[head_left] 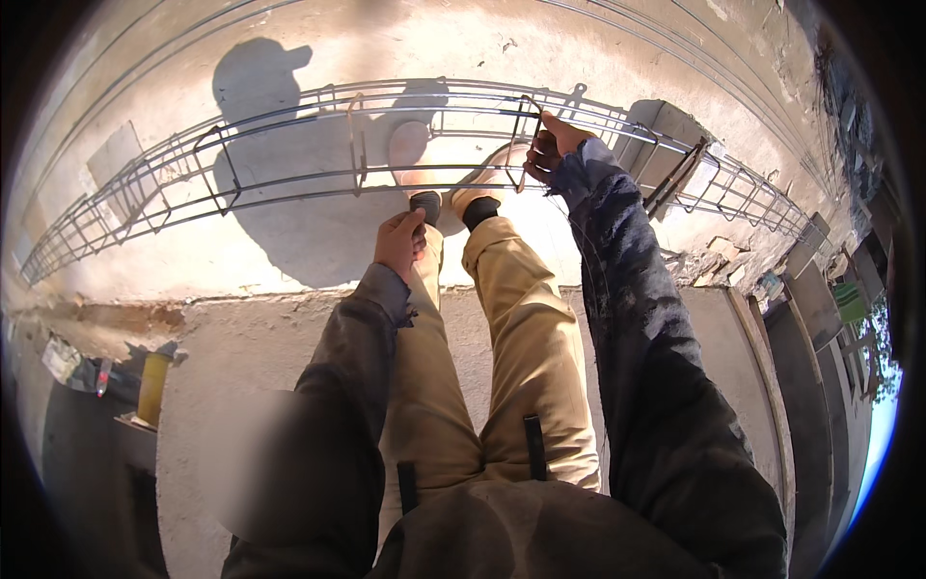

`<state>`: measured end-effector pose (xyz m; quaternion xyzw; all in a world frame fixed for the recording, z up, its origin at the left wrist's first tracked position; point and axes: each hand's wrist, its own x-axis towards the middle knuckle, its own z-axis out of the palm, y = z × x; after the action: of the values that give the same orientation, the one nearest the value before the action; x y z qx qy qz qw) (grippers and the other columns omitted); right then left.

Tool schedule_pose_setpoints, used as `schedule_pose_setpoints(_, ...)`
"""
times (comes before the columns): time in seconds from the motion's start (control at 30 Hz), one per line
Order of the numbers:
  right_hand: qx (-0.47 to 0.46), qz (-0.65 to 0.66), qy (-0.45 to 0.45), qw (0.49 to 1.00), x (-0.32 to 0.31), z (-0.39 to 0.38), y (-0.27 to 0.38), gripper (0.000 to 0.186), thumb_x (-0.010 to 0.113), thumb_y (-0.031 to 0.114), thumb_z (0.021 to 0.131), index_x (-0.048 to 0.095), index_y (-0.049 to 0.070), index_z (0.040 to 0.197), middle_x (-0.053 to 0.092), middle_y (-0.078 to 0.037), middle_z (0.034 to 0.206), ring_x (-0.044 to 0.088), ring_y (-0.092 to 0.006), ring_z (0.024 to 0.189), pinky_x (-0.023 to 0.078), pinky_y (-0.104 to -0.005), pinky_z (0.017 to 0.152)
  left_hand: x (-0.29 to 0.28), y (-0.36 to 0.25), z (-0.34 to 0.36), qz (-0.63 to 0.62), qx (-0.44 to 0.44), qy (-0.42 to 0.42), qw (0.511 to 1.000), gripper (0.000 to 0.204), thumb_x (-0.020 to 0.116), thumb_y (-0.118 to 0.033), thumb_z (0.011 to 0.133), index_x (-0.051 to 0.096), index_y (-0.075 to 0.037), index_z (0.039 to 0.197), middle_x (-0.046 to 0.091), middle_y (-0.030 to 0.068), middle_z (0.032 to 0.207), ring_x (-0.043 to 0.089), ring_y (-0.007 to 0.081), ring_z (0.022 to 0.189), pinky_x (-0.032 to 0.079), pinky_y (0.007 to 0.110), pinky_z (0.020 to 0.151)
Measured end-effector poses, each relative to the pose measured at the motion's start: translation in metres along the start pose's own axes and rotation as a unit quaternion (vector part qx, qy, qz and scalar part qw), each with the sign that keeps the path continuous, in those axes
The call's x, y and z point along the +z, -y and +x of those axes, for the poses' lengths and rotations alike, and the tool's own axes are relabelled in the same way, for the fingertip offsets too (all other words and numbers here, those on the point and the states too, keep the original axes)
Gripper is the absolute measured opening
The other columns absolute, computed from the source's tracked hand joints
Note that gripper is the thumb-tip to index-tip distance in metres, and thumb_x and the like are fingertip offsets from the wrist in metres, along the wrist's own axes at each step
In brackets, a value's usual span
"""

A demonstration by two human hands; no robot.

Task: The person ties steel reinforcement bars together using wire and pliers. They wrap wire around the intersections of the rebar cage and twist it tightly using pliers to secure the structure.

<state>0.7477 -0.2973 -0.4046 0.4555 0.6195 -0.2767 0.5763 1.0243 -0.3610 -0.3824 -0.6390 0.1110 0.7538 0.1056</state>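
A long rebar cage (361,172) of thin steel bars and square stirrups stretches across the ground before me, from far left to far right. My right hand (558,147) is closed around one stirrup (517,130) of this cage, thumb on its upper corner. Thin loose wires (585,232) hang by the right cuff. Just in front of the cage, above my lower leg, my left hand (399,241) is closed with its fingertips pressed together. Whatever it may hold is too small to make out. My shoes (490,174) show through and beside the bars.
Concrete blocks (666,135) stand at the cage's right part, and another block (116,164) at its left. Long loose bars (675,48) lie beyond it. Rubble (719,261) is scattered on the right. A yellow container (152,386) stands at the lower left.
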Motion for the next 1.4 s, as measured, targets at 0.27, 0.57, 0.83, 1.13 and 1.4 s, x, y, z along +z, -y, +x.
schedule_pose_setpoints(0.27,0.0,0.175,0.096,0.98,0.02,-0.031,-0.002,0.023,0.048,0.021,0.09,0.054,-0.001,0.086,0.023,0.008,0.046,0.018,-0.0036,0.037,0.018,-0.0204,0.033,-0.003,-0.031,0.005,-0.005,0.041,0.018,0.999,0.025,0.054,-0.02,0.084,0.045,-0.012,0.061,0.035,-0.0059,0.051,0.031,0.0035,0.043,0.024,0.019,0.038)
schedule_pose_setpoints(0.57,-0.326,-0.746,-0.253,0.522,0.023,-0.023,0.009,0.024,0.056,0.026,0.078,0.066,0.005,0.083,0.063,-0.016,0.071,0.063,-0.0249,0.07,0.05,-0.0351,0.063,0.084,-0.067,0.02,0.321,0.332,0.026,0.887,0.028,0.051,-0.024,0.082,0.061,0.001,0.074,0.059,0.0084,0.061,0.055,0.0168,0.057,0.042,0.027,0.056)
schedule_pose_setpoints(0.83,-0.354,-0.709,-0.131,0.596,0.009,-0.049,-0.014,0.034,0.056,0.02,0.075,0.055,0.003,0.104,0.058,-0.021,0.098,0.059,-0.0288,0.092,0.049,-0.0357,0.077,0.175,-0.064,0.03,0.437,0.219,-0.023,0.872,0.043,0.051,-0.038,0.078,0.062,0.004,0.077,0.061,0.0239,0.08,0.059,0.0347,0.081,0.046,0.038,0.074)
schedule_pose_setpoints(1.13,-0.557,-0.381,-0.236,0.699,-0.118,-0.037,-0.051,0.039,0.06,0.018,0.075,0.053,0.006,0.111,0.053,-0.018,0.109,0.051,-0.0318,0.101,0.041,-0.0385,0.087,0.207,-0.068,0.031,0.674,0.258,-0.156,0.674,0.036,0.063,-0.034,0.074,0.064,0.001,0.083,0.063,0.0178,0.081,0.062,0.0305,0.079,0.049,0.036,0.073)
schedule_pose_setpoints(1.4,-0.319,-0.398,-0.427,0.747,-0.218,0.049,-0.043,0.057,0.069,0.04,0.065,0.054,0.006,0.108,0.047,-0.022,0.114,0.044,-0.0363,0.108,0.037,-0.0439,0.09,0.196,-0.079,0.058,0.489,0.126,-0.056,0.861,0.02,0.054,-0.014,0.077,0.058,0.006,0.074,0.058,0.0092,0.068,0.058,0.0171,0.064,0.051,0.028,0.058)
